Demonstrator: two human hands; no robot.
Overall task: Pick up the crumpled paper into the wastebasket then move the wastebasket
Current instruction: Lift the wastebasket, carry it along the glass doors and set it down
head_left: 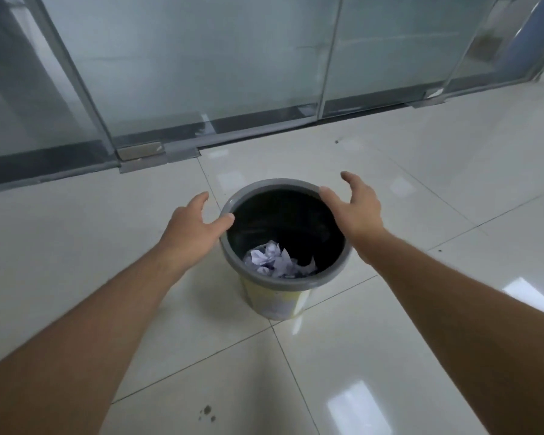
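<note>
A round wastebasket (296,285) with a grey rim, black inside and pale yellow wall stands upright on the tiled floor. Crumpled white paper (275,260) lies at its bottom. My left hand (195,224) is at the rim's left side, fingers spread, thumb over the rim edge. My right hand (355,208) is at the rim's right side, fingers apart, thumb at the rim. Neither hand is closed around the basket; whether the thumbs touch it I cannot tell.
A frosted glass wall with metal frames (201,89) runs along the far side, close behind the basket. Glossy white floor tiles (421,309) spread left, right and toward me. Small dark spots (207,411) mark the floor near my feet.
</note>
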